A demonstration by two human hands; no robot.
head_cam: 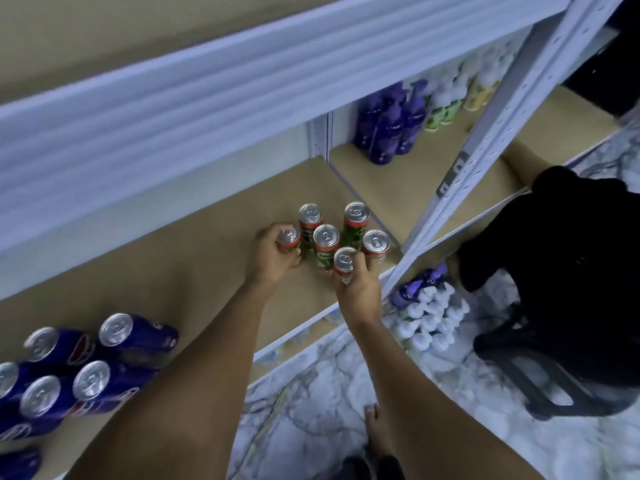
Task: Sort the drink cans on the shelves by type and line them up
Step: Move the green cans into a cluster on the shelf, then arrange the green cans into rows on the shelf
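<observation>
Blue cans: bunched at the shelf's left end near the front edge, tops up, packed touching, already one type together though not in tidy rows.
Shelf middle: bare board between the two groups, well apart.
Left hand: fingers wrapped round a red-and-green can, at the left flank of the red cluster, just beside its neighbour.
Red-and-green cluster: four more cans standing upright toward the shelf's right end, close but staggered, no clean line yet.
Right hand: gripping the front can near the front edge, fingers curled round its side.
Progress: types look separated; straightening both groups remains, by this view.
Far right: purple bottles in the next bay, and a person in black crouching.
</observation>
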